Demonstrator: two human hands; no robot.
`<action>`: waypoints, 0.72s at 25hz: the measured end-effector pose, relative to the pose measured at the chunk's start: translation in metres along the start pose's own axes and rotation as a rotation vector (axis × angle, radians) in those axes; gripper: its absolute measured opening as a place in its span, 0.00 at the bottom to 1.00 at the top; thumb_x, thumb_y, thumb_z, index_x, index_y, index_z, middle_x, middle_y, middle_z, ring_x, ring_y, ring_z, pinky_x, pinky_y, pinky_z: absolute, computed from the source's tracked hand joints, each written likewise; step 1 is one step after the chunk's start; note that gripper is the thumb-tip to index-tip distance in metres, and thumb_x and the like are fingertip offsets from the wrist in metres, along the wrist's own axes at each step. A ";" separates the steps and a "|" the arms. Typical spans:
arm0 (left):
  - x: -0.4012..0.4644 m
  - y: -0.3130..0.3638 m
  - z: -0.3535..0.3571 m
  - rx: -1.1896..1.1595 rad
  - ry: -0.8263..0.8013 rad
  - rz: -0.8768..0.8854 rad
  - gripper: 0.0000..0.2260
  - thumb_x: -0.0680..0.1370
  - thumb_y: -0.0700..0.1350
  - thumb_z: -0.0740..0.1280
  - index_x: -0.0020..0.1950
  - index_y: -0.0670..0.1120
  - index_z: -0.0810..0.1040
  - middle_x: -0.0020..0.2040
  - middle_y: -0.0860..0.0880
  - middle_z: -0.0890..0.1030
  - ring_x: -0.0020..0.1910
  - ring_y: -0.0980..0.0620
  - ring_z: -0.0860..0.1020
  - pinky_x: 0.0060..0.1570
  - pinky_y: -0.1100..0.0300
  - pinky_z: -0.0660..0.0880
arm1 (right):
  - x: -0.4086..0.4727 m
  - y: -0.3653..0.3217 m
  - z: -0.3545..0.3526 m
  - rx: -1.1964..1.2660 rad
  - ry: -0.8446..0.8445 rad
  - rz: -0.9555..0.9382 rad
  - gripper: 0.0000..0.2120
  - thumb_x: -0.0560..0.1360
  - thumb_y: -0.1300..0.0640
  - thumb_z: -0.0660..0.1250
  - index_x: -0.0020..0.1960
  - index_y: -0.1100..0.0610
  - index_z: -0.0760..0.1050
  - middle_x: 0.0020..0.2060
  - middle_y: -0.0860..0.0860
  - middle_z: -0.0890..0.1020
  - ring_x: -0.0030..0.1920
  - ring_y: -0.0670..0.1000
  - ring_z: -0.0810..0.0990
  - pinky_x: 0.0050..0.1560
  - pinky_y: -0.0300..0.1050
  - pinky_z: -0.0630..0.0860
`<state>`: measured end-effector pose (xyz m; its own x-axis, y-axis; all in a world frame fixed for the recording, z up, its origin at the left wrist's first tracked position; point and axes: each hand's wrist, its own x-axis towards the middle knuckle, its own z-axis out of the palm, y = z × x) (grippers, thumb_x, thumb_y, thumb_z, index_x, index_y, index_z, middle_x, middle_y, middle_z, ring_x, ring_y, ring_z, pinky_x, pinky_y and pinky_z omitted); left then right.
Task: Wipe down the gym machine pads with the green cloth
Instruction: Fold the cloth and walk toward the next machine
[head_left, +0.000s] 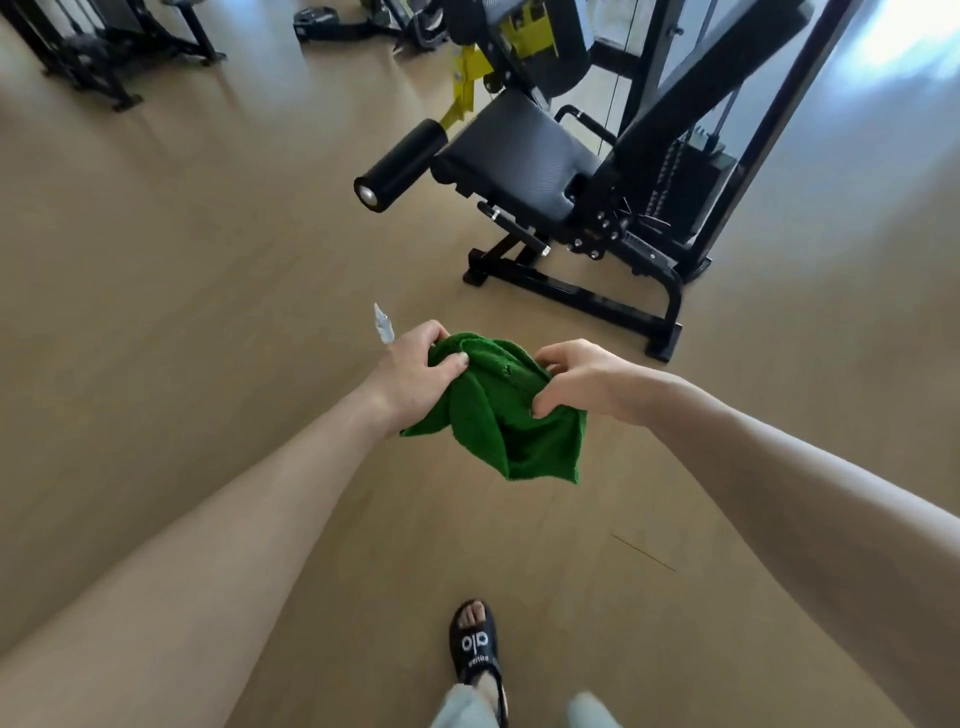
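Observation:
A crumpled green cloth (498, 410) hangs in the air in front of me, gripped at its left edge by my left hand (415, 374) and at its right edge by my right hand (582, 382). My left hand also holds a small clear spray bottle (383, 325), whose nozzle sticks up behind the knuckles. Ahead and to the right stands a black gym machine with a grey seat pad (519, 156), a black roller pad (402, 163) on a yellow lever, and an angled back pad (711, 88). Both hands are well short of the machine.
The machine's black base frame (576, 296) runs across the tan floor just beyond my hands, with a weight stack (691, 192) at its right. More black equipment (98, 57) stands at the far left. My sandalled foot (475, 649) is below.

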<state>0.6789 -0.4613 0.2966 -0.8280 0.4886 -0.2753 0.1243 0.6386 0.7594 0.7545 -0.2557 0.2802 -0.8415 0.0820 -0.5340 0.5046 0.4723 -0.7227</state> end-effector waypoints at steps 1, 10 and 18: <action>0.035 0.006 -0.009 0.007 -0.018 0.012 0.09 0.82 0.50 0.63 0.51 0.44 0.74 0.46 0.47 0.80 0.46 0.49 0.79 0.45 0.53 0.78 | 0.028 -0.006 -0.018 -0.020 0.008 0.017 0.17 0.67 0.62 0.74 0.55 0.51 0.81 0.47 0.51 0.86 0.49 0.52 0.85 0.56 0.53 0.83; 0.303 0.031 -0.038 0.033 -0.096 -0.051 0.09 0.83 0.49 0.63 0.53 0.44 0.74 0.48 0.45 0.81 0.47 0.49 0.79 0.45 0.54 0.78 | 0.244 -0.025 -0.167 -0.112 0.152 0.048 0.20 0.67 0.58 0.72 0.58 0.53 0.74 0.50 0.52 0.81 0.49 0.53 0.81 0.51 0.53 0.82; 0.518 -0.006 -0.009 -0.205 -0.100 -0.358 0.09 0.78 0.51 0.64 0.49 0.45 0.74 0.53 0.41 0.83 0.55 0.40 0.82 0.58 0.38 0.79 | 0.453 -0.027 -0.265 -0.140 0.147 0.160 0.04 0.71 0.60 0.66 0.40 0.54 0.79 0.36 0.50 0.79 0.38 0.50 0.77 0.36 0.43 0.75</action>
<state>0.2440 -0.2171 0.1550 -0.7405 0.3195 -0.5912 -0.2809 0.6521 0.7042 0.3087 0.0010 0.1747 -0.7770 0.2878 -0.5598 0.6108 0.5594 -0.5603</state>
